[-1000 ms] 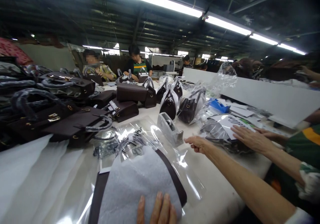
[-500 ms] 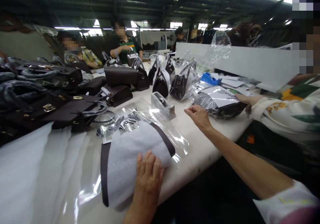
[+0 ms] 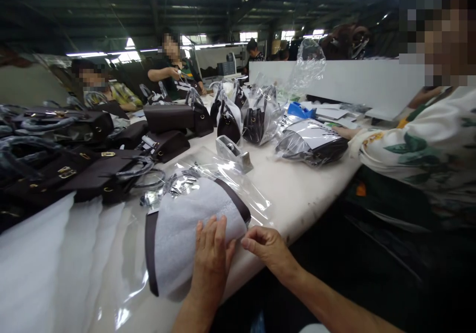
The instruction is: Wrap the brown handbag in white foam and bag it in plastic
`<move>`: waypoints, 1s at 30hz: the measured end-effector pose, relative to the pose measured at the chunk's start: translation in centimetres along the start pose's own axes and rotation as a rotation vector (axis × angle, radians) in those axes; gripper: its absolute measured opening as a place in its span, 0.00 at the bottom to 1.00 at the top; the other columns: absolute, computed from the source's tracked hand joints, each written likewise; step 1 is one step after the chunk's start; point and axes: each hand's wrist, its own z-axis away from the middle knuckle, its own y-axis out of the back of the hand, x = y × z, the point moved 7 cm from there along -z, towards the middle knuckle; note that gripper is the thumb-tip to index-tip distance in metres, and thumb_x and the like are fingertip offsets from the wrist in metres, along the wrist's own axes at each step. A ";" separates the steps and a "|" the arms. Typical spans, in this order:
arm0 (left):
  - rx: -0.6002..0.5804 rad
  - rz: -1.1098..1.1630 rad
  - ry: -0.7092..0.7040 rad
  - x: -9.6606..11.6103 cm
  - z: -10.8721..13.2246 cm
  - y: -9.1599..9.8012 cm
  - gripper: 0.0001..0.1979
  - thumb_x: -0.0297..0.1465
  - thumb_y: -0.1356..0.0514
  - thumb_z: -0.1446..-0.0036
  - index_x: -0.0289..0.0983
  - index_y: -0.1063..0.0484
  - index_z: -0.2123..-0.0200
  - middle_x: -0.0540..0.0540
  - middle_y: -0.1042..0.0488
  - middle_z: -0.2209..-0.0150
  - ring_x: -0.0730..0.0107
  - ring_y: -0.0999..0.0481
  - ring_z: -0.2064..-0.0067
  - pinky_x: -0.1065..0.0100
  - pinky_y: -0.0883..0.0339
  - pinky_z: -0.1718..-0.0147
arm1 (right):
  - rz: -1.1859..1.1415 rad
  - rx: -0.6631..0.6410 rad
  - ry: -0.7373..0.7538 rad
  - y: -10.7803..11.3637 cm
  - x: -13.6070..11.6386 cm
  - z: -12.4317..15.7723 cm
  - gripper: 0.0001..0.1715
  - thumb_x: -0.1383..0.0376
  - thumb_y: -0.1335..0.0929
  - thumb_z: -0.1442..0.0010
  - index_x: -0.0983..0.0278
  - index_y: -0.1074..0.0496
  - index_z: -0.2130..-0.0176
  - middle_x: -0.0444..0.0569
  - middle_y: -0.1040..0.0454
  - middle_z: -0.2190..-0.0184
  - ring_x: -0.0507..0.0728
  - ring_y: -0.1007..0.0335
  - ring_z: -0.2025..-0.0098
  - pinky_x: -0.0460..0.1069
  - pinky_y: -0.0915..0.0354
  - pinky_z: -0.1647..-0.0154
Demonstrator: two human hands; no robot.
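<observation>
Item: dark brown bag (image 3: 151, 253) wrapped in white foam sheet (image 3: 186, 226), lying inside a clear plastic bag (image 3: 238, 179) at the near edge of the white surface (image 3: 297, 194). Only a brown strip along the left side and a band over the top are showing; the rest of it is hiding under the foam.

My left hand (image 3: 210, 261) is lying flat on the foam, fingers spread and pressing down, gripping nothing. My right hand (image 3: 266, 246) is sitting just beside it at the surface edge, fingers curled narrow with thumb meeting forefinger; I cannot tell whether they are pinching the plastic or a bit of tape.

Beyond: clear tape dispenser (image 3: 234, 152), near the plastic bag's far end. Left: brown handbags (image 3: 92, 174) stacked, their far members running out of frame. Right: a co-worker's sleeve (image 3: 409, 144), hand mostly hidden behind a bagged handbag (image 3: 312, 144). Far end of the surface: more people, faces blurred.
</observation>
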 end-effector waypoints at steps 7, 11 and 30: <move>-0.061 -0.023 -0.082 0.2 0.1 -0.1 0.18 0.25 0.42 0.45 0.36 0.36 0.50 0.40 0.31 0.59 0.53 0.33 0.48 0.44 0.39 0.49 | -0.024 0.063 -0.076 -0.3 1.8 0.0 0.20 0.52 0.29 0.53 0.66 0.32 0.77 0.41 0.37 0.80 0.49 0.45 0.74 0.45 0.46 0.71; -0.070 -0.045 -0.114 0.3 0.2 -0.2 0.12 0.26 0.44 0.44 0.39 0.31 0.55 0.40 0.33 0.58 0.52 0.34 0.47 0.44 0.40 0.48 | -0.039 0.076 -0.105 -0.3 2.8 -0.2 0.19 0.53 0.29 0.53 0.66 0.32 0.77 0.41 0.35 0.80 0.49 0.43 0.75 0.45 0.45 0.71; -0.140 -0.044 -0.128 0.5 0.2 -0.5 0.13 0.25 0.43 0.44 0.36 0.32 0.54 0.40 0.33 0.58 0.51 0.35 0.46 0.42 0.41 0.48 | 0.441 0.311 0.035 2.2 3.0 -0.7 0.13 0.62 0.31 0.52 0.61 0.41 0.73 0.39 0.39 0.82 0.51 0.43 0.79 0.46 0.47 0.74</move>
